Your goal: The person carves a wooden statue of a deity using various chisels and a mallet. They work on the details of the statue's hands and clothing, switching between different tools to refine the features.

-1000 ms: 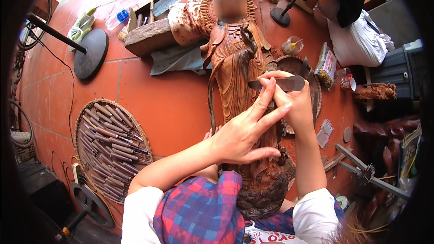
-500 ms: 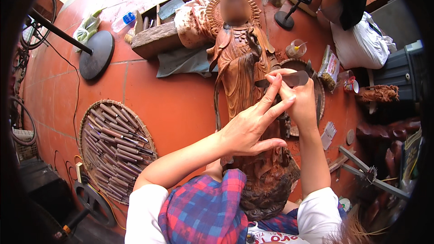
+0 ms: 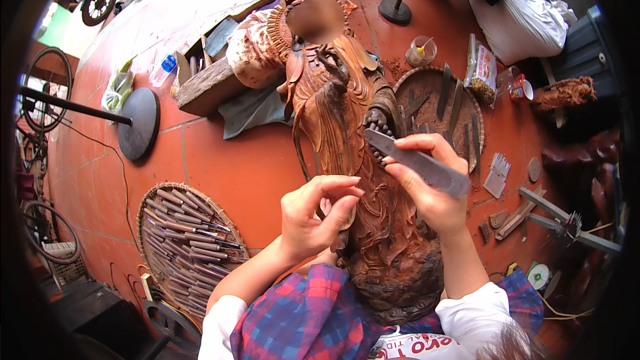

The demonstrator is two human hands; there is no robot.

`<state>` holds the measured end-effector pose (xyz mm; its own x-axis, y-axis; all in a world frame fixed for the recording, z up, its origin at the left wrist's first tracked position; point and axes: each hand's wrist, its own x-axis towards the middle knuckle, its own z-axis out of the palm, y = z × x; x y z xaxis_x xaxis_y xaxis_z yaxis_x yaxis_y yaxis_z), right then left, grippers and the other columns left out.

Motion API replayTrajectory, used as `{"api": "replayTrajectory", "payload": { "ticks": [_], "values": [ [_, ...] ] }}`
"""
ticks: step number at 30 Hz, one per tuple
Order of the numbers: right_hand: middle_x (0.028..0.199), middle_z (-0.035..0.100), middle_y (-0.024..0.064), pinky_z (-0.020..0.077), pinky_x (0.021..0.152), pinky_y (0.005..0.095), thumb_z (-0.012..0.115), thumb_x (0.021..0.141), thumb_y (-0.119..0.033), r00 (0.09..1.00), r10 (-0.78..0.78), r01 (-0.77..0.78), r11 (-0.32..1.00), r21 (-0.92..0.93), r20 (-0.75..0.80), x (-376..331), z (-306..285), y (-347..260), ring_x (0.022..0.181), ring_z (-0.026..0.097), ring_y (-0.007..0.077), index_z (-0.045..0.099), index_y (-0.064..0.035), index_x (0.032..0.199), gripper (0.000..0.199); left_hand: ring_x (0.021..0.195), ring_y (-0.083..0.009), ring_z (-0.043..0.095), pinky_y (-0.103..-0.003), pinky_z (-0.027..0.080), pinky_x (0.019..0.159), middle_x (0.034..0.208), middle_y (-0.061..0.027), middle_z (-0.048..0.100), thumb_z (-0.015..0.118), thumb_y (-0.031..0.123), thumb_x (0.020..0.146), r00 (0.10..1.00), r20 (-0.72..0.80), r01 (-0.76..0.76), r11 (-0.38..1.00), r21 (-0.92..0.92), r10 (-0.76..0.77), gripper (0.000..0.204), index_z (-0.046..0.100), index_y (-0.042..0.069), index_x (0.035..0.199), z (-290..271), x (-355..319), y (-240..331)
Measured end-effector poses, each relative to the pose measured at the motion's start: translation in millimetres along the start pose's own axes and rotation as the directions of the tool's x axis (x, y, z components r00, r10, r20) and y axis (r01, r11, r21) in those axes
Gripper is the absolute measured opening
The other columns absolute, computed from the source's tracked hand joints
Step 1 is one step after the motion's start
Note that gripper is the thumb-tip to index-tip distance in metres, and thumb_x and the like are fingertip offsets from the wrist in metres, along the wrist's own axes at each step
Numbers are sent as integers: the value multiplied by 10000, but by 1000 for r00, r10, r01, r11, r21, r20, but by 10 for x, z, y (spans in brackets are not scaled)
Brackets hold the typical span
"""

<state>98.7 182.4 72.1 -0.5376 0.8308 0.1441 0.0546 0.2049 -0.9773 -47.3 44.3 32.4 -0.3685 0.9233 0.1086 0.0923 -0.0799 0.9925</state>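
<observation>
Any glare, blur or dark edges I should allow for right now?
Head view: glare whitens the floor at top left; head view: a blurred patch hides the face of the carved figure; head view: side rims go black; head view: flat tool looks fairly sharp.

The left hand (image 3: 313, 217) is holding its fingers (image 3: 333, 187) bent; the right hand (image 3: 440, 201) is pinching with thumb (image 3: 405, 179) and fingertips (image 3: 403, 142).
</observation>
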Motion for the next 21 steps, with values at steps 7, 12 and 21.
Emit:
{"api": "replayTrajectory", "payload": {
  "ticks": [7,12,21],
  "values": [
    [873,720,173,575,637,353,808,760,-75,898,-439,410,819,-402,24,-116,126,363,731,725,296,664,11,935,243,848,-112,701,-234,543,701,934,-91,745,534,199,1037,916,170,366,931,18,-363,273,667,-14,1143,-85,109,6],
    [944,689,112,569,753,368,760,785,-102,875,-466,466,738,-489,131,-30,143,354,855,690,278,707,21,1025,275,1002,-219,693,-342,546,889,1072,-150,709,433,366,1071,746,416,663,641,-387,-521,465,635,-36,1191,-102,281,1],
    [1043,663,195,461,1050,518,593,823,-101,859,-403,512,651,-561,317,-17,259,319,1165,616,400,673,81,1029,286,1283,-200,520,-419,398,1095,1411,-63,526,385,371,1079,755,460,646,408,-645,-467,472,421,91,1457,126,188,-150]
  ]
}}
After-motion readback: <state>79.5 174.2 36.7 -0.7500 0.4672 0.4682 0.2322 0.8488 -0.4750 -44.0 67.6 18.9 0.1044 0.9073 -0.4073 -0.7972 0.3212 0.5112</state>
